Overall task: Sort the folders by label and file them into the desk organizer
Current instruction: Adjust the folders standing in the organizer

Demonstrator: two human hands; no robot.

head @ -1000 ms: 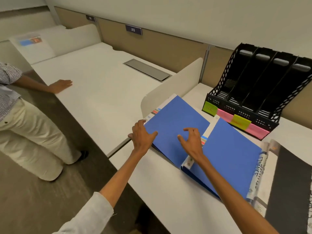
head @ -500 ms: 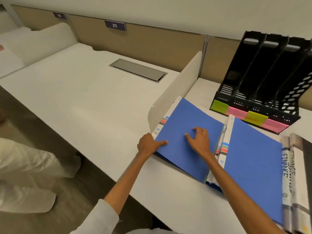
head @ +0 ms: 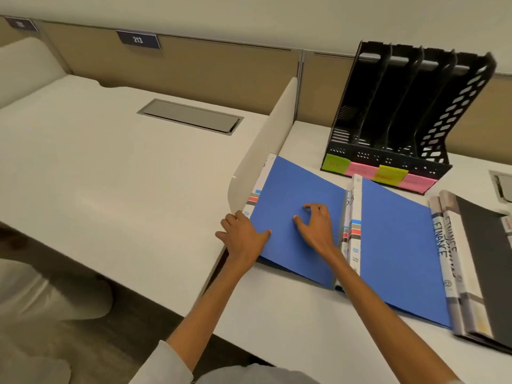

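The white tabletop [head: 279, 331] carries everything, bounded on its left edge by an upright divider [head: 266, 151]. At its back edge stands the black organizer [head: 415, 112], open side facing forward. Its four slots show only dark walls and slatted floors. Four folders lie flat side by side in front of it, long axes running from front edge to back. The left folder [head: 296, 195], blue, lies with its striped white spine against the divider. The right folder [head: 399, 245], also blue, has its spine on its left, touching the first one. Two grey folders [head: 454, 273] marked FINANCE lie toward the right edge, overlapping, spines to the left. The left hand [head: 243, 236] grips the left folder's near left corner, thumb on the cover and fingers curled over the edge. The right hand [head: 315, 225] arches over the same cover, holding nothing, bent fingertips pressing it. Green and pink notes [head: 360, 169] line the organizer's front lip; their writing is too blurred to read.
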